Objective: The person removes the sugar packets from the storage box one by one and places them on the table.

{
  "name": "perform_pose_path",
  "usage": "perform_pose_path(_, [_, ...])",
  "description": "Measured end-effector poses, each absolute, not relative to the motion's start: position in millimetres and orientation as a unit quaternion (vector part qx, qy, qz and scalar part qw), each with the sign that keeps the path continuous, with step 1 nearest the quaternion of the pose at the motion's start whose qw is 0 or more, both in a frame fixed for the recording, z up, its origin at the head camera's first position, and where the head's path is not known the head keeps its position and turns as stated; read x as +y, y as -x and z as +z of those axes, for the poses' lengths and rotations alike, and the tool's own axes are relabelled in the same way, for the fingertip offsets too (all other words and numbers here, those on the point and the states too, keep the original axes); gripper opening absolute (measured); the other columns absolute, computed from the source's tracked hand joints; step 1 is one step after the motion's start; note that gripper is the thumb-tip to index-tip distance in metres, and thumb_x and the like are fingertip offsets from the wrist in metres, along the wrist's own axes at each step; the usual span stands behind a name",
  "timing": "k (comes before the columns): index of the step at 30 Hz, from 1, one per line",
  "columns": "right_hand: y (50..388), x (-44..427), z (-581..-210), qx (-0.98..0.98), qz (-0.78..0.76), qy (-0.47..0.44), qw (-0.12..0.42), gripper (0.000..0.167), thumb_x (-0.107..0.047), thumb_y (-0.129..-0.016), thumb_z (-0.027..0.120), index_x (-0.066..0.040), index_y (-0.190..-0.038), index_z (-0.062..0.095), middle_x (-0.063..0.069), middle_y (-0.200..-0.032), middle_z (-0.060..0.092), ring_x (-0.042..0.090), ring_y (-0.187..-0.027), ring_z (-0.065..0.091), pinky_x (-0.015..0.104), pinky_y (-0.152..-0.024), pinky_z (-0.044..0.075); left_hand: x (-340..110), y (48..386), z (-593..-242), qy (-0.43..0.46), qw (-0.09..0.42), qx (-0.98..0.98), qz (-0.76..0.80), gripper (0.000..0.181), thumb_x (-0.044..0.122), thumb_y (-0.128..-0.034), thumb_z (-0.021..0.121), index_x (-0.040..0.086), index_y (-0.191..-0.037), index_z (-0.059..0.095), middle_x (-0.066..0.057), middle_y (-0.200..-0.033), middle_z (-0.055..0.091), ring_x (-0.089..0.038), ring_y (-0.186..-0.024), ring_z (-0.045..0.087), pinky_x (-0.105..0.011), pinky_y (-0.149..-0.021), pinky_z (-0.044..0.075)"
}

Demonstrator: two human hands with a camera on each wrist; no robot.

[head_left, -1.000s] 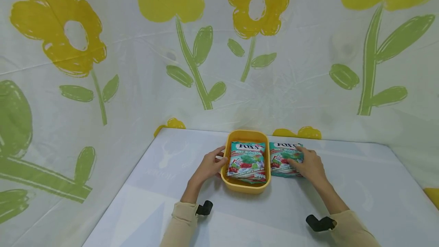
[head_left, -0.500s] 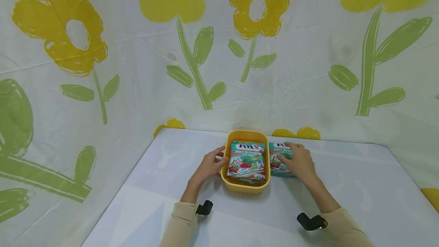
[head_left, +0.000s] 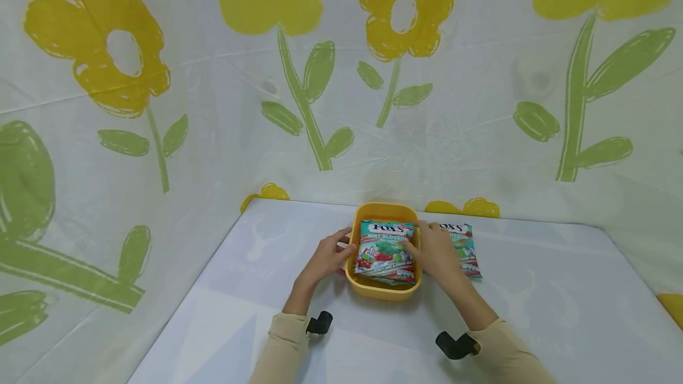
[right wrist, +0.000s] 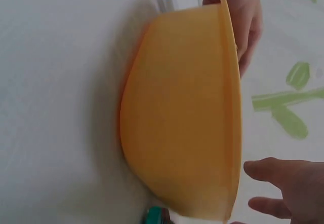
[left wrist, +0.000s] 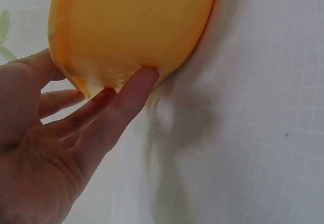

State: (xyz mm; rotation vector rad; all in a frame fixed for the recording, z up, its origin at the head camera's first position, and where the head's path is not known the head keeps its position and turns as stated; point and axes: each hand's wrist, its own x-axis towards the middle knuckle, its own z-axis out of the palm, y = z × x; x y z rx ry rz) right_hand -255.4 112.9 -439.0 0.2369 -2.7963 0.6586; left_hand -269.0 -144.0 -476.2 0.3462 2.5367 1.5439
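Note:
A yellow plastic container (head_left: 383, 294) stands near the table's back edge, and a teal bag of Fox's candy (head_left: 384, 250) lies inside it. My left hand (head_left: 325, 255) holds the container's left side, its thumb at the rim. In the left wrist view several fingers (left wrist: 134, 95) touch the outer wall. Over the container's right rim is my right hand (head_left: 440, 250), fingers spread and thumb above the bag. The right wrist view shows a gap between this thumb and the rim. A second candy bag (head_left: 466, 252) lies right of the container, partly hidden behind the right hand.
The white table (head_left: 256, 307) reaches to a back edge close behind the container. A fabric wall (head_left: 459, 153) printed with yellow flowers rises behind and at the left. Black wrist cameras (head_left: 456, 345) stick out from both sleeves.
My right hand has moved left, from over the second candy bag to over the container's right rim. More of that bag's right side now shows. The left hand has stayed at the container.

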Motion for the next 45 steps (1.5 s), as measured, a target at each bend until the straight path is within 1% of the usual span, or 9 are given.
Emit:
perform_pose_path(3, [255,101,-440,-0.964,0.223,-0.076,0.12,0.057,-0.034,-0.087,0.073,-0.001,-0.131,0.057,0.028,-0.118,0.062,0.043,-0.106,0.055,0.057,-0.092,0.052,-143,269,-476,-0.116,0.077,0.845,0.516,0.056,0.025,-0.0989,0.058,0.011,-0.15,0.04,-0.02,-0.131,0.055,-0.03,-0.104,0.067,-0.034,-0.054,0.062])
perform_pose_path(8, [257,89,-446,-0.969,0.191,-0.078,0.136,0.054,-0.036,-0.087,0.073,-0.003,-0.128,0.06,0.023,-0.111,0.066,0.036,-0.093,0.053,0.046,-0.083,0.048,-143,269,-476,-0.112,0.081,0.845,0.516,0.056,0.026,-0.0988,0.058,0.013,-0.15,0.04,-0.019,-0.131,0.055,-0.029,-0.104,0.066,-0.034,-0.055,0.062])
perform_pose_path(10, [257,85,-449,-0.97,0.18,-0.078,0.143,0.054,-0.037,-0.086,0.073,-0.003,-0.128,0.061,0.024,-0.111,0.067,0.036,-0.092,0.053,0.048,-0.082,0.047,-143,270,-477,-0.111,0.083,0.846,0.514,0.056,0.027,-0.0989,0.058,0.014,-0.15,0.039,-0.019,-0.131,0.055,-0.029,-0.104,0.066,-0.033,-0.055,0.062])
perform_pose_path(15, [257,76,-452,-0.976,0.165,-0.057,0.129,0.06,-0.044,-0.086,0.072,-0.006,-0.131,0.058,0.025,-0.119,0.063,0.042,-0.104,0.052,0.06,-0.092,0.045,-143,271,-479,-0.121,0.077,0.85,0.507,0.057,0.027,-0.0995,0.057,0.011,-0.151,0.038,-0.02,-0.131,0.055,-0.026,-0.101,0.066,-0.032,-0.054,0.062])
perform_pose_path(19, [257,66,-454,-0.982,0.132,-0.042,0.129,0.067,-0.053,-0.084,0.07,-0.005,-0.129,0.056,0.026,-0.116,0.063,0.044,-0.103,0.054,0.059,-0.094,0.045,-143,271,-480,-0.127,0.071,0.849,0.507,0.056,0.025,-0.0997,0.056,0.009,-0.15,0.038,-0.021,-0.129,0.055,-0.026,-0.1,0.067,-0.031,-0.053,0.061])
perform_pose_path(24, [257,53,-454,-0.988,0.093,-0.023,0.123,0.065,-0.058,-0.083,0.069,-0.004,-0.117,0.057,0.027,-0.106,0.062,0.042,-0.095,0.056,0.053,-0.088,0.049,-143,270,-479,-0.119,0.078,0.847,0.512,0.056,0.026,-0.0992,0.057,0.012,-0.15,0.039,-0.02,-0.13,0.055,-0.03,-0.104,0.067,-0.033,-0.054,0.062])
perform_pose_path(31, [257,45,-453,-0.99,0.083,-0.007,0.11,0.061,-0.054,-0.084,0.07,-0.003,-0.115,0.056,0.029,-0.109,0.061,0.043,-0.097,0.056,0.054,-0.09,0.051,-143,269,-476,-0.119,0.078,0.847,0.513,0.056,0.026,-0.0991,0.057,0.012,-0.15,0.039,-0.019,-0.13,0.056,-0.029,-0.103,0.067,-0.033,-0.054,0.062])
perform_pose_path(36, [256,42,-452,-0.991,0.065,-0.014,0.115,0.056,-0.054,-0.085,0.069,-0.004,-0.106,0.056,0.03,-0.104,0.065,0.042,-0.089,0.059,0.049,-0.078,0.052,-144,269,-475,-0.12,0.078,0.847,0.512,0.055,0.025,-0.0996,0.056,0.012,-0.15,0.039,-0.019,-0.13,0.056,-0.028,-0.102,0.067,-0.033,-0.054,0.062])
perform_pose_path(45, [256,34,-447,-0.99,0.125,0.003,0.069,0.055,-0.043,-0.088,0.07,0.001,-0.116,0.052,0.045,-0.126,0.05,0.049,-0.089,0.063,0.054,-0.075,0.061,-144,269,-477,-0.117,0.073,0.847,0.514,0.055,0.024,-0.0989,0.057,0.011,-0.149,0.041,-0.02,-0.129,0.057,-0.028,-0.1,0.068,-0.033,-0.053,0.062])
